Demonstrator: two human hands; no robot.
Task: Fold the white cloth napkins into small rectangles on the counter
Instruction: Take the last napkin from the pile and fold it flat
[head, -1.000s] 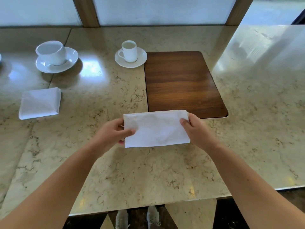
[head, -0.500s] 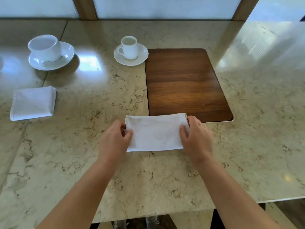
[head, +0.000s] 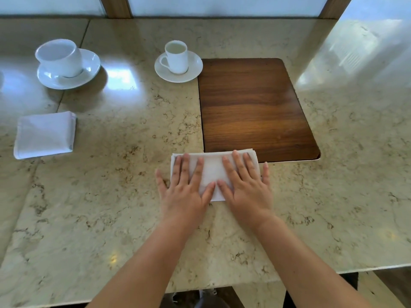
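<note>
White cloth napkin (head: 212, 172) is laid flat on the counter (head: 124, 196) as a wide folded rectangle – stacked layers are seen at its far right corner. It is pinned under both flat palms: left hand (head: 185, 187) over its left half, right hand (head: 245, 185) over its right half, bare cloth showing between the fingers and in the middle. Its far edge is just touching or overlapping the near edge of the wooden board – which cannot be told. A second napkin (head: 45, 134), already folded into a smaller rectangle, is lying flat well to the left of the hands, untouched.
</note>
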